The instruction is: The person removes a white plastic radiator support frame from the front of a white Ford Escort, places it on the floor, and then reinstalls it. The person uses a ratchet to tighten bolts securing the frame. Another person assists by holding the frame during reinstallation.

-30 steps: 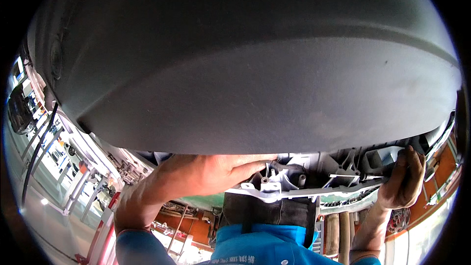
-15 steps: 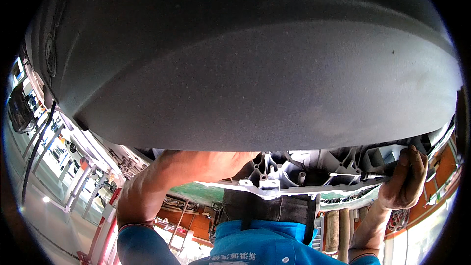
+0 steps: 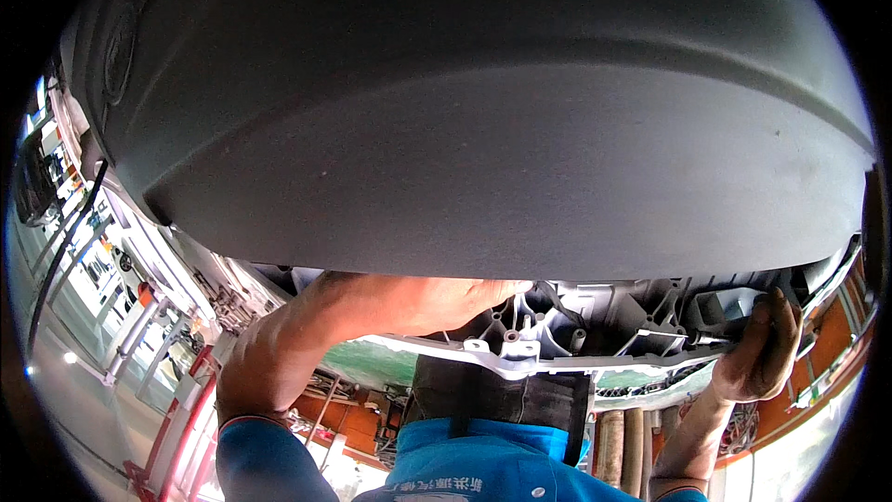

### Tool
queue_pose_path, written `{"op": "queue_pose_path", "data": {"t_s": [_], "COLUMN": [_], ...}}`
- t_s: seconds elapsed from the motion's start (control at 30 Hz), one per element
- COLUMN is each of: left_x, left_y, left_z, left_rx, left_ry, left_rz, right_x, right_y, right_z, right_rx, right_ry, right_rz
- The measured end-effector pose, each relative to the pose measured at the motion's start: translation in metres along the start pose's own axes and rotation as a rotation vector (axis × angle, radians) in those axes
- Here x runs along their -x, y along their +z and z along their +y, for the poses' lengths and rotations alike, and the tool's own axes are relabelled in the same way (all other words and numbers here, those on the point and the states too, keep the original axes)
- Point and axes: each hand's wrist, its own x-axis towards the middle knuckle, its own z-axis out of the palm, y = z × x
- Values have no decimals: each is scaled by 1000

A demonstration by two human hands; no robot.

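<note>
Overhead, a big grey panel fills the upper frame; it looks bulky but light and stiff. Below it, right hand fingers curl on a ribbed metal casting, rigid, heavy. Left hand reaches behind; fingers hidden.

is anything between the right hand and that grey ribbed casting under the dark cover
Nothing visible. The right hand already touches the right end of the grey ribbed casting, and the left hand reaches up behind the dark cover, its fingers hidden.
</note>
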Motion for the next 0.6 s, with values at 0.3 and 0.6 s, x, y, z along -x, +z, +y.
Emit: {"op": "queue_pose_path", "data": {"t_s": [0.3, 0.6], "left_x": [-8, -23], "left_y": [-10, -27], "left_z": [8, 7], "left_rx": [25, -12], "left_ry": [-7, -153], "left_rz": [-24, -565], "right_x": [1, 1], "right_y": [5, 4], "right_z": [-5, -1], "right_rx": [-10, -19], "right_ry": [38, 12], "right_rz": [38, 27]}}
